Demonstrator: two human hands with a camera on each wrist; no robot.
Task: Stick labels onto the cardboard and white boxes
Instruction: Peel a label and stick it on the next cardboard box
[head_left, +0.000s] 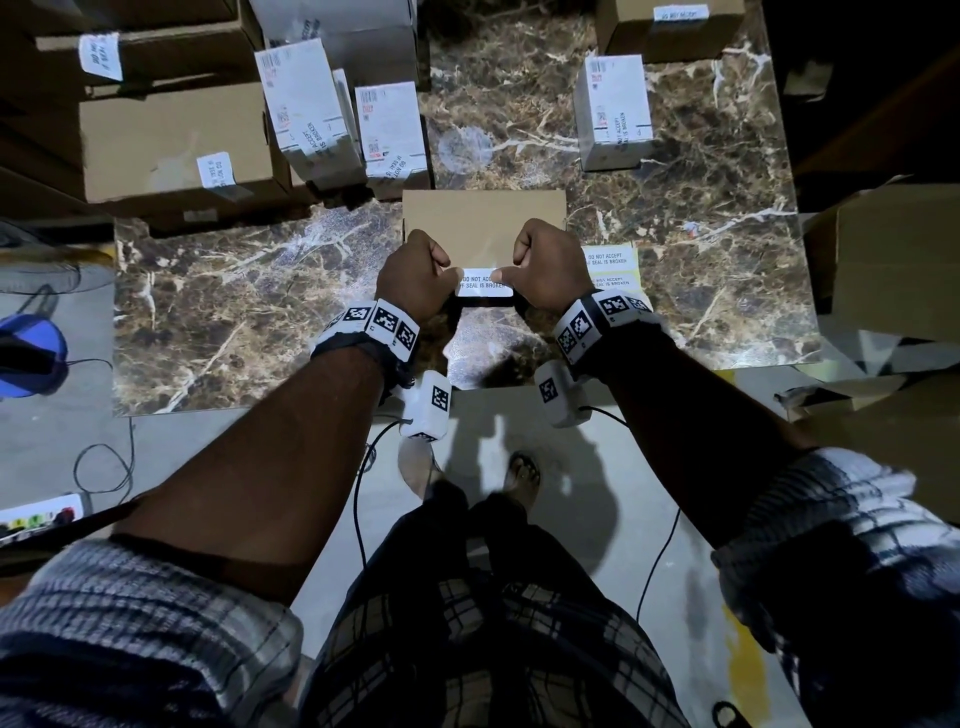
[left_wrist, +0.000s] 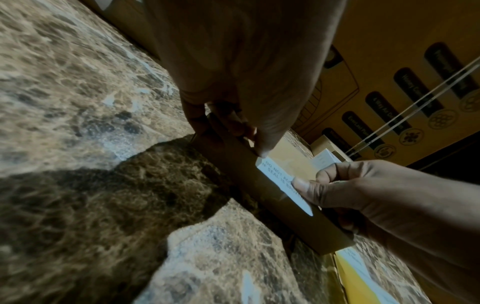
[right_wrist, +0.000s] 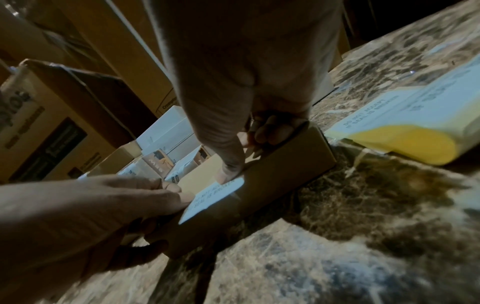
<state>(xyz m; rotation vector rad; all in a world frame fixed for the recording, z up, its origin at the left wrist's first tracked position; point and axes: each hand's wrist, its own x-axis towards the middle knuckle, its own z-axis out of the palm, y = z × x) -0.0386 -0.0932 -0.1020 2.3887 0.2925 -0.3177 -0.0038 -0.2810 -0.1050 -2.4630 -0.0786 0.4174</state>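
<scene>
The white rectangular seal label (head_left: 483, 283) is lying across the near top edge of the flat brown cardboard box (head_left: 483, 218) on the marbled surface (head_left: 234, 301), long axis running left to right. The left hand (head_left: 415, 275) and right hand (head_left: 550, 273) are each pressing a thumb on one end, other fingers (right_wrist: 270, 131) curled round the box edge; both are equally near.

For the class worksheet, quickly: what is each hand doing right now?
Left hand: fingers curled, thumb pressing the left end of the label onto the cardboard box.
Right hand: fingers curled, thumb pressing the label's right end.
</scene>
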